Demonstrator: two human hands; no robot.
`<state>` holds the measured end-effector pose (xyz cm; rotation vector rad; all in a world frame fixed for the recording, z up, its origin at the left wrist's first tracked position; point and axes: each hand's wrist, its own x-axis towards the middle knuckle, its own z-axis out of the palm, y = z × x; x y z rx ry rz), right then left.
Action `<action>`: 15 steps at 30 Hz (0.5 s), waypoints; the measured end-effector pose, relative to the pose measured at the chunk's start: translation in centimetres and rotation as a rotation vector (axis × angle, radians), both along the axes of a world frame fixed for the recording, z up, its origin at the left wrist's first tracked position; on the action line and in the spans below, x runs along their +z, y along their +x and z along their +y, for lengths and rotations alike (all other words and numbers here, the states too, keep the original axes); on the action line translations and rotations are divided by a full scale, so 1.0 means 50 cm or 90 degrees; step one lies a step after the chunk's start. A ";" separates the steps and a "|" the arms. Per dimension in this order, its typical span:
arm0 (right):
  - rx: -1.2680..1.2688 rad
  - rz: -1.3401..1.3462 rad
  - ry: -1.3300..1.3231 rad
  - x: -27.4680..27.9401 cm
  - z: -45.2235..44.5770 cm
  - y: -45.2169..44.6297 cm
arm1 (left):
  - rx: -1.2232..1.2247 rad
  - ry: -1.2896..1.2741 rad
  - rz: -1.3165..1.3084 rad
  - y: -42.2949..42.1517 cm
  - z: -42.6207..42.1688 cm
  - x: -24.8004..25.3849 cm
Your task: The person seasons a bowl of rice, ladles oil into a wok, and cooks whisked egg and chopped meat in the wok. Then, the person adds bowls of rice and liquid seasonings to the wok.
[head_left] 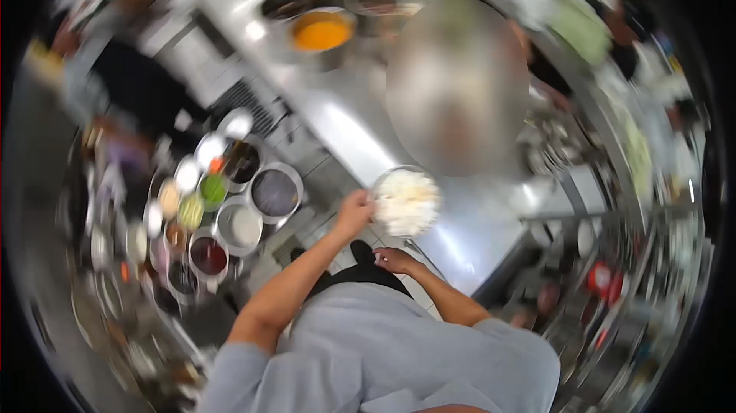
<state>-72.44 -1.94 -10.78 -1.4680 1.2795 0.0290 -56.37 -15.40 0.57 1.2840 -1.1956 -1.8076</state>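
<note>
My left hand (354, 212) is closed on the rim of a round bowl (375, 190) heaped with white food pieces (408, 203), which are too blurred to name. The bowl is at the near edge of a steel counter (337, 118); whether it rests there or is held up I cannot tell. Below the bowl, in front of my body, my right hand (395, 260) has its fingers curled together. Something small and pale shows at its fingertips, but I cannot make out what it is.
Left of me stands a cluster of round containers, among them green (213, 187), dark red (208, 255) and white (239, 226) contents. A pot of orange food (322, 32) stands farther back on the counter. Shelving with blurred kitchenware (613, 283) is at the right. A person in dark clothes (142, 83) is at upper left.
</note>
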 end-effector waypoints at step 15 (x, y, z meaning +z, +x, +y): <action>0.434 -0.077 0.104 -0.134 -0.001 0.124 | -0.072 -0.100 -0.283 0.372 0.439 -0.155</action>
